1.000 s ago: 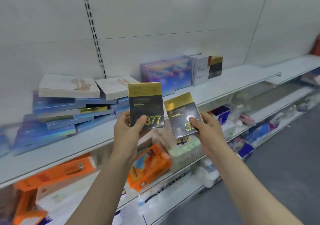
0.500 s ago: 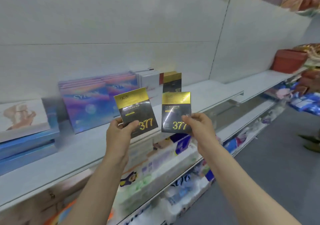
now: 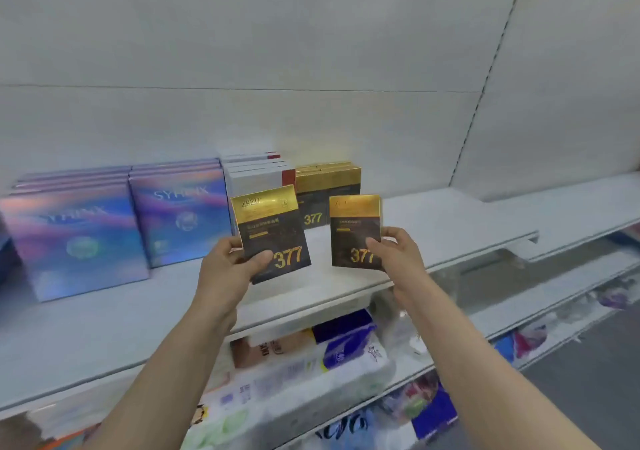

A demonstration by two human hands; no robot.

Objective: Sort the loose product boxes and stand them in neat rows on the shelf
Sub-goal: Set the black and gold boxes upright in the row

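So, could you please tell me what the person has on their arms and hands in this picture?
Nothing that shows: both forearms are bare up to the bottom edge of the picture, with no sleeves in view. The left hand and right hand carry no gloves, and no watch, bracelet or ring can be seen.

Two arms are showing, and both are bare. The left arm [image 3: 173, 363] is showing plain skin from the bottom edge of the picture all the way up to the wrist. The right arm [image 3: 485, 363] is looking just the same, bare along every bit that is in view. Both arms are looking slim and smooth. The left hand [image 3: 227, 269] is bare too, and so is the right hand [image 3: 398, 259]. The picture is looking a little blurry, so tiny things like fingernails are too hard to tell.
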